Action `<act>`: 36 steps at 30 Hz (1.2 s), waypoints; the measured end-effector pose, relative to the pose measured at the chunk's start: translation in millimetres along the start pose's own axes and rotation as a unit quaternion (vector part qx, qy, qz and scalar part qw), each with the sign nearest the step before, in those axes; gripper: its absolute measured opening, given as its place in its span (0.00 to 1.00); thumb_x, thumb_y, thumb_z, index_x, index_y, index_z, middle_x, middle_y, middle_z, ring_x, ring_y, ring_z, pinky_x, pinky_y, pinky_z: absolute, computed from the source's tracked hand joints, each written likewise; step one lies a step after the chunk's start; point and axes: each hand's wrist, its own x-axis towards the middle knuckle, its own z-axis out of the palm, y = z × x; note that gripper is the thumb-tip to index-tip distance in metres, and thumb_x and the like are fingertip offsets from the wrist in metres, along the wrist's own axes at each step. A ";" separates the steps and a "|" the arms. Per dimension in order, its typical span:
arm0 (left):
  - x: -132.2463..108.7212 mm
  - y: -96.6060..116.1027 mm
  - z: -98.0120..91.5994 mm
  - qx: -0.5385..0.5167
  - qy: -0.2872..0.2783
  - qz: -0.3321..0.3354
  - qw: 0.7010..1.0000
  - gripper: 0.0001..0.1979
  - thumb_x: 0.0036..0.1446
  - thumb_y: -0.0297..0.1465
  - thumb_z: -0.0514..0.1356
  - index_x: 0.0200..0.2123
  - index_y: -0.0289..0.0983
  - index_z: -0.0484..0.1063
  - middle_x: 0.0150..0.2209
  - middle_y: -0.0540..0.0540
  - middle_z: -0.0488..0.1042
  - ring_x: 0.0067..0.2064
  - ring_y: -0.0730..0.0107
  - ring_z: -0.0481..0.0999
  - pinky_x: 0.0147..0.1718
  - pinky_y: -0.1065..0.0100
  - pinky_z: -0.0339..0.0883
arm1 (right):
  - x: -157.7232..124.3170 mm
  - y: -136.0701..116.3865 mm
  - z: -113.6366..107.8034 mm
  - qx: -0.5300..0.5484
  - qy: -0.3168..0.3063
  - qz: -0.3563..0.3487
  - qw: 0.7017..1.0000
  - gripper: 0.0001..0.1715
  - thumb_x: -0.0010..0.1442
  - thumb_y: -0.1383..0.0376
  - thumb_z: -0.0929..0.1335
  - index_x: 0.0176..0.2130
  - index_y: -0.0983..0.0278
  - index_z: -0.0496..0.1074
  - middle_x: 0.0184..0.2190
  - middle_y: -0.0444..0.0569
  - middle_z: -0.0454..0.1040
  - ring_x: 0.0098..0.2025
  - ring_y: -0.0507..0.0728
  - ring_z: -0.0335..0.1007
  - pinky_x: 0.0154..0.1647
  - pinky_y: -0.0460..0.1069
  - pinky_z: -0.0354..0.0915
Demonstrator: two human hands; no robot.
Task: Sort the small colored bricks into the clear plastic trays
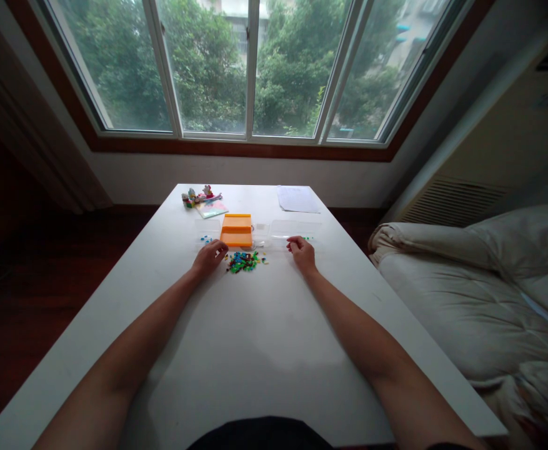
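A small pile of tiny building bricks [243, 261], mostly green, blue and dark brown, lies on the white table between my hands. At the pile's left edge is my left hand [209, 257], its fingers curled together; anything in them is too small to make out. My right hand [302, 253] is to the right of the pile, fingers bent in a pinch at the near edge of a clear plastic tray [295, 228]; its contents are hidden. Green bits show beside that hand. Behind the pile stands an orange two-compartment tray [236, 237]. Blue pieces lie in another clear tray [208, 226] behind my left hand.
Small colourful brick figures [199, 196] and a pale booklet [212, 209] sit at the table's far left. White paper sheets [298, 199] lie at the far right. A padded cream seat [452, 300] adjoins the white table [264, 350] on the right; windows are beyond.
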 end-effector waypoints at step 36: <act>7.7 -29.8 -12.7 -0.408 0.195 -0.254 0.855 0.22 0.45 0.34 0.61 0.46 0.37 0.72 0.42 0.45 0.75 0.27 0.79 0.69 0.30 0.70 0.68 | -7.4 -8.5 3.0 -0.047 -0.093 -0.043 0.994 0.15 0.57 0.62 0.63 0.39 0.61 0.76 0.29 0.44 0.77 0.31 0.55 0.73 0.38 0.50 0.69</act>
